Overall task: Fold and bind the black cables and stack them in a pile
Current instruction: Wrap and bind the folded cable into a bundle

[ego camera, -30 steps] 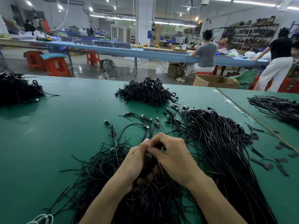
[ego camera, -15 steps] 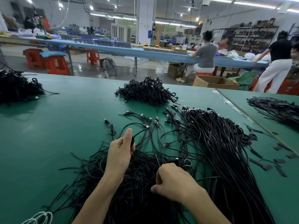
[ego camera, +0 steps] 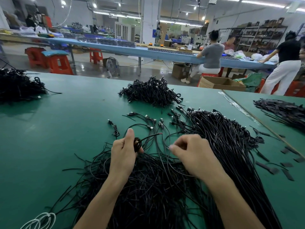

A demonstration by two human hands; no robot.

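Thumb and curled fingers of the left hand (ego camera: 123, 157) close on a small coil of black cable (ego camera: 137, 143), just left of the frame's centre. The grip is tight round the coil, with the thumb standing upright behind it. One free tail (ego camera: 151, 136) runs from the coil up and to the right, ending in a reddish tip.

Right of centre, the right hand (ego camera: 194, 156) has its fingers curled inward. Its grip looks pressed together on a thin black strand (ego camera: 166, 141) that loops up from the heap, though blur at the fingertips makes this hard to confirm. The two hands are apart, with several strands crossing the gap between them.

Both forearms lie over a tangled heap of loose black cables (ego camera: 148, 187) that fills the lower middle of the frame on the green worktop (ego camera: 49, 138). Above the hands, a fan of connector ends (ego camera: 148, 120) spreads out flat. To the right, a long straight sheaf of cables (ego camera: 231, 146) runs from the centre right down to the lower right corner.

At upper centre sits a pile of bound cables (ego camera: 151, 93), well apart from the hands. Another dark heap (ego camera: 16, 86) lies at the left edge. Short black strips (ego camera: 272, 170) are scattered at the right, and a mass of similar strips (ego camera: 283, 111) rests at the far right. White wire loops (ego camera: 41, 219) show in the lower left corner.
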